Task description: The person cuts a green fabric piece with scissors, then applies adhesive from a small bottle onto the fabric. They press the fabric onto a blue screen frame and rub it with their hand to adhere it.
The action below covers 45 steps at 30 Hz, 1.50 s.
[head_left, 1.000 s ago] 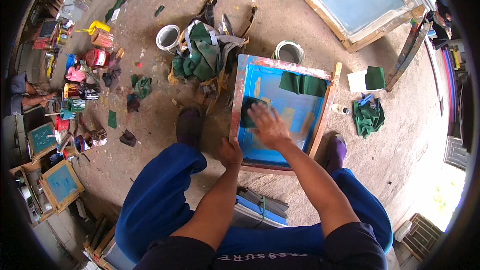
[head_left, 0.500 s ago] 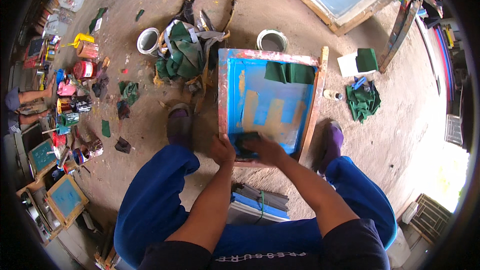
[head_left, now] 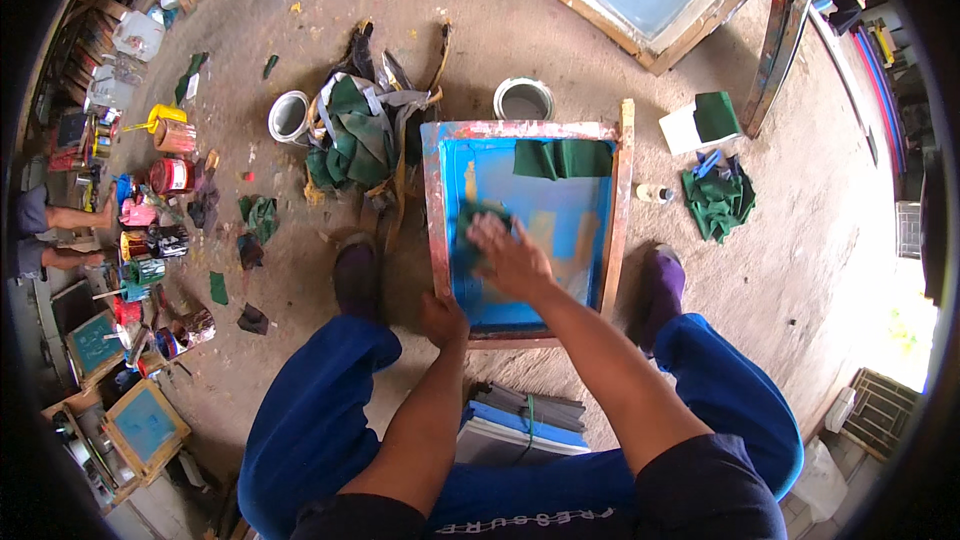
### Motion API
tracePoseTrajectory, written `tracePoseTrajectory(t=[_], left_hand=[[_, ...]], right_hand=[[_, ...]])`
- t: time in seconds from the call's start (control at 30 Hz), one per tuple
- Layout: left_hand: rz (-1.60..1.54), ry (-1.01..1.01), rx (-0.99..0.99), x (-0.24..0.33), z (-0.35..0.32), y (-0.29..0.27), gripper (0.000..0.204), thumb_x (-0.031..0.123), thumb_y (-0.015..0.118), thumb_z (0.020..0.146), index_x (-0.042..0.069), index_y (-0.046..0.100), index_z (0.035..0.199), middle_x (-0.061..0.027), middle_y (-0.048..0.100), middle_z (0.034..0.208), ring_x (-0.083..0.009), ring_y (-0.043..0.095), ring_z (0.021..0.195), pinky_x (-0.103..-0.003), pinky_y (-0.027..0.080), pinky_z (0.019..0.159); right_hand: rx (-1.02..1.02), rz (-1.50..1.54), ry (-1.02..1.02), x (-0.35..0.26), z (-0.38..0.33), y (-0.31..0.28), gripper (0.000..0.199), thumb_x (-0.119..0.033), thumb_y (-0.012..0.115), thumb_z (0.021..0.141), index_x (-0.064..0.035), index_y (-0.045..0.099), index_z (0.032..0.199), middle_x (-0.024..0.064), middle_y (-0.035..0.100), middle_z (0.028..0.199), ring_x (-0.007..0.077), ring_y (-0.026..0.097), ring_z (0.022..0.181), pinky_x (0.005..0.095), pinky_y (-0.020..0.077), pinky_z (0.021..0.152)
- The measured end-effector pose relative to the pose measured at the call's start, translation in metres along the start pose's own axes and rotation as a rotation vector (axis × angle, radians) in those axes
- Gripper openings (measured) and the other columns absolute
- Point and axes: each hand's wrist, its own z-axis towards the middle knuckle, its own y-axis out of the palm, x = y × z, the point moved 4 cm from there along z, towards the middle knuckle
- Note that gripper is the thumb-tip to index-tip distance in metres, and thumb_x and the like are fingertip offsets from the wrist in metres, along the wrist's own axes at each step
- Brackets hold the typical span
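Note:
Between my feet stands a screen-printing frame (head_left: pixel 434 230) with worn reddish wooden sides and a blue mesh (head_left: pixel 560 310) that has pale, block-shaped areas. My left hand (head_left: pixel 442 320) is closed on the frame's lower left side. With my right hand (head_left: pixel 508 255) I press a dark green cloth (head_left: pixel 468 225) against the left part of the mesh; the hand is slightly blurred and covers much of the cloth. Another folded green cloth (head_left: pixel 565 160) lies across the mesh's upper right corner, apart from my hands.
Beyond the frame are a grey tin (head_left: pixel 523 100), a white-rimmed can (head_left: pixel 289 117) and a heap of green rags (head_left: pixel 355 135). A small bottle (head_left: pixel 655 194) and crumpled green cloth (head_left: pixel 718 202) lie right. Paint cans (head_left: pixel 172 176) line the left; a tied stack (head_left: pixel 525 422) sits near me.
My right hand and its cloth have moved up the mesh, from the lower left corner toward the middle left. My left hand stays at the frame's lower left.

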Motion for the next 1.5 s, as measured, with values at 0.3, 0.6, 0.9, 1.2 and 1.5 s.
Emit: tracePoseTrajectory(t=[0.3,0.6,0.9,1.2,1.5], left_hand=[[-0.066,0.021,-0.024,-0.002,0.003,0.009,0.063,0.06,0.042,0.104,-0.001,0.058,0.109,-0.0297,0.067,0.091,-0.054,0.064,0.089,-0.061,0.049,0.076],[-0.048,0.135,-0.037,0.007,0.003,-0.004,0.06,0.057,0.041,0.107,-0.001,0.058,0.11,-0.0324,0.068,0.097,-0.0532,0.066,0.093,-0.06,0.05,0.077],[0.125,0.106,-0.219,0.009,0.008,-0.013,0.069,0.062,0.037,0.107,-0.002,0.057,0.122,-0.0321,0.07,0.106,-0.0515,0.068,0.097,-0.059,0.053,0.079],[0.212,-0.01,-0.407,0.005,0.01,0.01,0.077,0.064,0.042,0.104,-0.003,0.047,0.142,-0.03,0.062,0.133,-0.0479,0.064,0.119,-0.055,0.054,0.099],[0.327,0.027,-0.72,0.007,0.016,-0.001,0.109,0.065,0.059,0.096,-0.006,0.01,0.163,-0.0291,0.037,0.162,-0.0433,0.045,0.146,-0.052,0.038,0.119]], right_hand=[[-0.022,0.125,0.113,-0.052,-0.059,0.038,0.086,-0.063,0.05,0.1,-0.0102,0.028,0.165,0.0117,0.025,0.173,0.0276,0.023,0.16,0.055,0.0204,0.127],[0.182,0.249,0.68,0.011,-0.109,0.041,0.088,-0.066,0.045,0.102,-0.0037,0.029,0.163,0.0173,0.03,0.169,0.0349,0.029,0.156,0.0547,0.0268,0.124],[0.14,0.227,0.691,0.025,-0.101,0.03,0.088,-0.064,0.049,0.101,-0.0033,0.031,0.162,0.0201,0.029,0.169,0.0338,0.027,0.157,0.0552,0.0277,0.124],[-0.241,0.503,0.58,-0.031,-0.179,0.065,0.095,-0.072,0.035,0.103,-0.0045,0.017,0.167,0.0185,0.008,0.175,0.0358,0.018,0.16,0.0553,0.0271,0.125],[-0.414,0.561,0.611,-0.018,-0.171,0.061,0.099,-0.076,0.033,0.101,-0.0068,0.01,0.168,0.0152,0.0,0.176,0.0326,0.01,0.162,0.0537,0.0264,0.127]])
